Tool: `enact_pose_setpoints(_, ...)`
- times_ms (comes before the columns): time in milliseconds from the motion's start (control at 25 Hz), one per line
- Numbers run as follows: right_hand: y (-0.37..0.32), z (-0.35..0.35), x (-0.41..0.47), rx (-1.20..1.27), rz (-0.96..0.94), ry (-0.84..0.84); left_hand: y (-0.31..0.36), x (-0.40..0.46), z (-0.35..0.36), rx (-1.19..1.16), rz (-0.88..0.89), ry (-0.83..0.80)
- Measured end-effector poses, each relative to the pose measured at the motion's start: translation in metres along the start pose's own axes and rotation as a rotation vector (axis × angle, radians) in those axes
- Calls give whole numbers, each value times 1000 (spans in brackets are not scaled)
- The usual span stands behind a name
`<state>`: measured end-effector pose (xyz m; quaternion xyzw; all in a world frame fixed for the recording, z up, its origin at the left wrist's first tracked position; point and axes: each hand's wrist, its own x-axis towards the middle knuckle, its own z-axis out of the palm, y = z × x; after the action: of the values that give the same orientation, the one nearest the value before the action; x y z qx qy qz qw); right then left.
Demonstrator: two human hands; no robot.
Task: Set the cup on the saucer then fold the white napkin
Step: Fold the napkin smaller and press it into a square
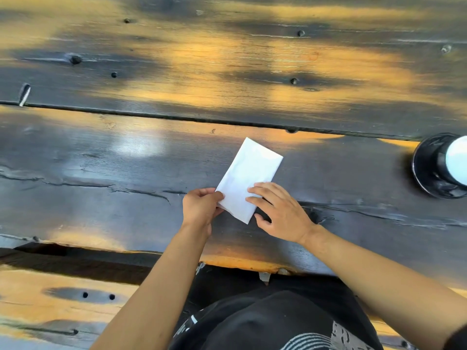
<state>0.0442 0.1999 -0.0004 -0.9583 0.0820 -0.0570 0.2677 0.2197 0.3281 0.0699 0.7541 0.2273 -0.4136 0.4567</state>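
A white napkin (249, 173) lies folded into a long narrow rectangle on the dark wooden table, slanting from its near end up to the right. My left hand (201, 207) pinches the napkin's near left corner between thumb and fingers. My right hand (278, 212) rests flat with its fingertips pressing on the napkin's near right edge. At the far right edge of the view, a cup (452, 161), black outside and white inside, stands on a glossy black saucer (420, 170), partly cut off by the frame.
The table (126, 173) is made of rough dark planks with a gap running across behind the napkin. A wooden bench (50, 294) lies below the table's near edge at lower left. My lap in dark clothing fills the bottom centre.
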Motion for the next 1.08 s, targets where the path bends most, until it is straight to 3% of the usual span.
enact_pose_setpoints(200,-5,1,7,7,35,95,18,-12,1,-333,-242,-138)
enact_pose_setpoints(280,-6,-2,11,89,121,163,22,-15,-1,-407,-269,-223)
enact_pose_setpoints(360,-8,-9,15,217,273,199,21,-13,-4,-339,-211,-207)
enact_pose_setpoints(400,-9,-15,17,282,351,211,16,-7,-6,-152,-76,-148)
enact_pose_setpoints(480,-7,-24,18,373,450,229,5,9,-13,387,389,-34)
enact_pose_setpoints(520,-6,-28,19,396,471,231,2,16,-14,575,620,-69)
enact_pose_setpoints(600,-2,-33,20,427,498,213,4,24,-7,741,884,-243)
enact_pose_setpoints(680,0,-38,21,476,553,186,14,29,6,784,990,-364)
enact_pose_setpoints(920,6,-47,23,616,712,200,27,39,18,684,931,-435)
enact_pose_setpoints(1080,7,-52,29,656,798,217,33,40,21,497,722,-477)
